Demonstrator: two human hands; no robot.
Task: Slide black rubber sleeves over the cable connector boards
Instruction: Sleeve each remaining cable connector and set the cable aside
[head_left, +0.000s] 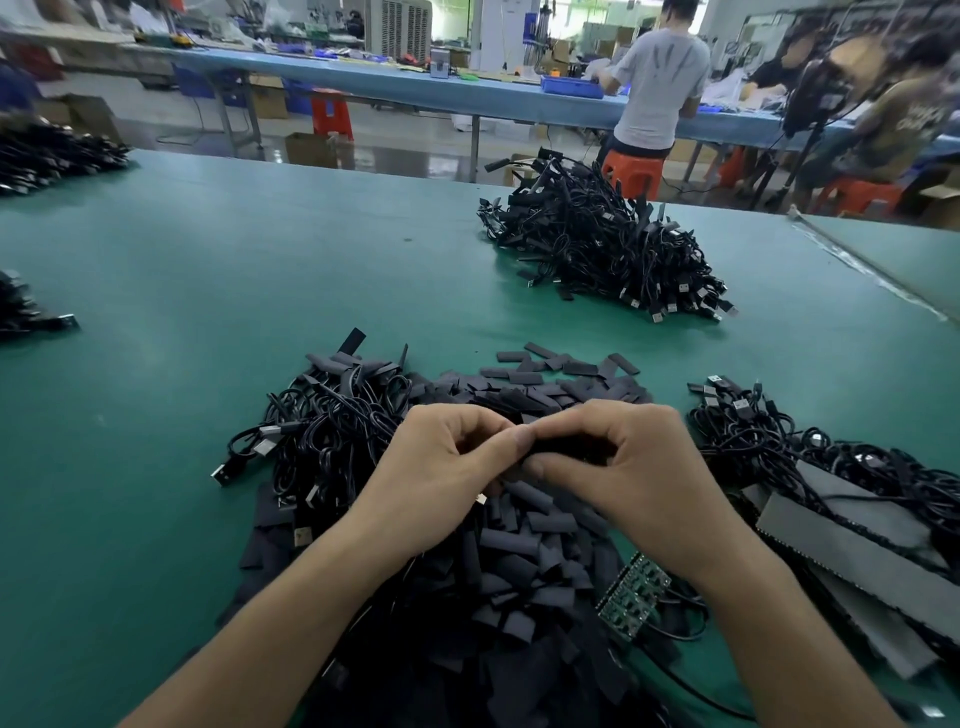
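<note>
Over the sleeve pile (519, 545), mid-mat, my left hand (447, 457) and right hand (634, 462) both pinch one black sleeve (566, 449) with curled fingertips. Fingers hide whatever is inside it. One green board (631, 597), studded, lies by my right wrist. Three tangled cable heaps (597, 249) sit on the green mat (208, 260); two more are cut off at left.

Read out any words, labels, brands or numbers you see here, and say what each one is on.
No text is legible.
Pale lettering on the dark shirt of the seated person, far right: too blurred.
Markings on the green circuit board: too small.
</note>
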